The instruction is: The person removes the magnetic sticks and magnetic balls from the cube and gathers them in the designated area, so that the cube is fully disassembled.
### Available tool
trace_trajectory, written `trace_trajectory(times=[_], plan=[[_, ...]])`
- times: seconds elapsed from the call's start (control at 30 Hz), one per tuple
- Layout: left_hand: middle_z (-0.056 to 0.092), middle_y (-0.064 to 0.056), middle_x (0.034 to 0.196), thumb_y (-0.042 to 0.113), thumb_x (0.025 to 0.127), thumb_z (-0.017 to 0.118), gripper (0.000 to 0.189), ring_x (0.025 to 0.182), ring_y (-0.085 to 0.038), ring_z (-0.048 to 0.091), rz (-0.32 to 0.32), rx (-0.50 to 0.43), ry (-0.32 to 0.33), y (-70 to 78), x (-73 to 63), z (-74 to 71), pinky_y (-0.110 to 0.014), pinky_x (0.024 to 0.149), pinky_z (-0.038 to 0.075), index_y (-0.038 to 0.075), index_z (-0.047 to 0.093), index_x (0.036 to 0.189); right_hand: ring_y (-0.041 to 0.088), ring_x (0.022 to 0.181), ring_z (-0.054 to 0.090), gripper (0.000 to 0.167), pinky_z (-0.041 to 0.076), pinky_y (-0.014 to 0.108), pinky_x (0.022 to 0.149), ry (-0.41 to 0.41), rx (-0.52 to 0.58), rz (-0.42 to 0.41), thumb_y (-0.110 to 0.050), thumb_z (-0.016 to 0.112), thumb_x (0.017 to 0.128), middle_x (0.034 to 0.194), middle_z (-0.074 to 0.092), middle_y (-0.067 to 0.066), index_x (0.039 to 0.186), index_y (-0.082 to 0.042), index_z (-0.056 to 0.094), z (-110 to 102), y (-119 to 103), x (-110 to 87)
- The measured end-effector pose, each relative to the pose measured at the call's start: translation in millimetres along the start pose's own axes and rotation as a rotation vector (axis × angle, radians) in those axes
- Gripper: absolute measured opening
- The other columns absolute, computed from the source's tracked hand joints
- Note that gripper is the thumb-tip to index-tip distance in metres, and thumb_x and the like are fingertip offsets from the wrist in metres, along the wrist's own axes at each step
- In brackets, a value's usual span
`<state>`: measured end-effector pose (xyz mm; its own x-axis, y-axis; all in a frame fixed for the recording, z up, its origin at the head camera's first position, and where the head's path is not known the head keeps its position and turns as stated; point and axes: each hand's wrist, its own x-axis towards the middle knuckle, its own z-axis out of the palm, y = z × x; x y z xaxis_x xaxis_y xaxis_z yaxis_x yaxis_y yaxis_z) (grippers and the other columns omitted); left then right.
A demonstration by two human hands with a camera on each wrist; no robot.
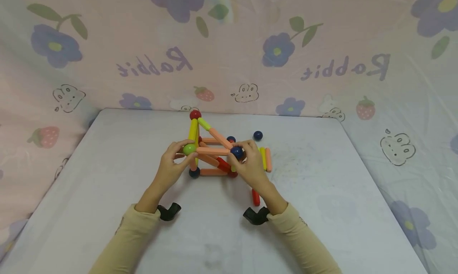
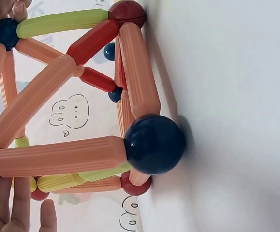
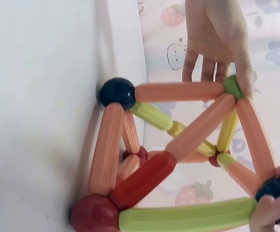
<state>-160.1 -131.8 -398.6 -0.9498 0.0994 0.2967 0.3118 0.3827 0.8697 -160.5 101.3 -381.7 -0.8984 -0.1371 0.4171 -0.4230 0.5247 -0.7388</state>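
Closest to me on the bench [image 1: 200,238], by my wrists, are two black angled pieces [image 1: 169,211], and just past the right one lies a loose red rod [image 1: 255,197]. Next comes the rod-and-ball frame, standing on the bench before me, its near bottom edge an orange bar [image 1: 213,172] between the lower navy ball [image 1: 194,172] and the dark red ball [image 3: 95,214]. Above that, my left grip [image 1: 173,162] pinches the green ball [image 1: 189,149], closed only to the ball's width; my right grip [image 1: 251,165] pinches the upper navy ball [image 1: 236,152] likewise. The top bar [image 1: 213,151] spans between them. I take the step as steadying this edge: I should press both balls gently inward, evenly and at one height, since a twist might unseat the two-part brace [image 2: 77,57] slanting from green to dark red. Letting the bench bear the weight should help. Farther back, past some loose rods [image 1: 268,160] on the right, I'd watch the red corner ball [image 1: 195,115] for leaning. A loose navy ball [image 1: 258,135] sits well clear of my fingers.
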Motion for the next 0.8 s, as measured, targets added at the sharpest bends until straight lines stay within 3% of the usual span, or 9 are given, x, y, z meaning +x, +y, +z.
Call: trace_trajectory(times=[0.17,0.5,0.8], plan=[[0.056,-0.016,0.111,0.013,0.091,0.066,0.038,0.105,-0.023,0.055,-0.016,-0.008,-0.003,-1.3,0.0,-0.6,-0.053,0.099,0.049,0.008,0.058,0.127,0.025,0.07,0.055,0.025,0.052,0.025,0.064,-0.013,0.031,0.003,-0.006,0.068,0.084,0.101,0.056,0.02,0.106,0.005,0.062,-0.9,1.5,1.9],[0.055,-0.015,0.108,0.013,0.091,0.067,0.038,0.103,-0.022,0.055,0.003,-0.005,0.004,-2.9,0.3,0.9,-0.052,0.098,0.05,0.008,0.059,0.127,0.023,0.077,0.054,0.023,0.046,0.014,0.063,0.054,0.035,-0.058,-0.004,0.068,0.078,0.093,0.056,0.018,0.098,0.004,0.058,4.0,9.6,4.5],[0.055,-0.016,0.108,0.013,0.091,0.066,0.037,0.103,-0.021,0.054,-0.002,-0.008,0.005,-1.5,0.0,0.6,-0.052,0.098,0.05,0.006,0.058,0.127,0.028,0.08,0.06,0.025,0.059,0.035,0.068,0.128,-0.018,-0.122,-0.004,0.069,0.073,0.089,0.059,0.018,0.093,0.003,0.056,10.8,14.0,7.5]])
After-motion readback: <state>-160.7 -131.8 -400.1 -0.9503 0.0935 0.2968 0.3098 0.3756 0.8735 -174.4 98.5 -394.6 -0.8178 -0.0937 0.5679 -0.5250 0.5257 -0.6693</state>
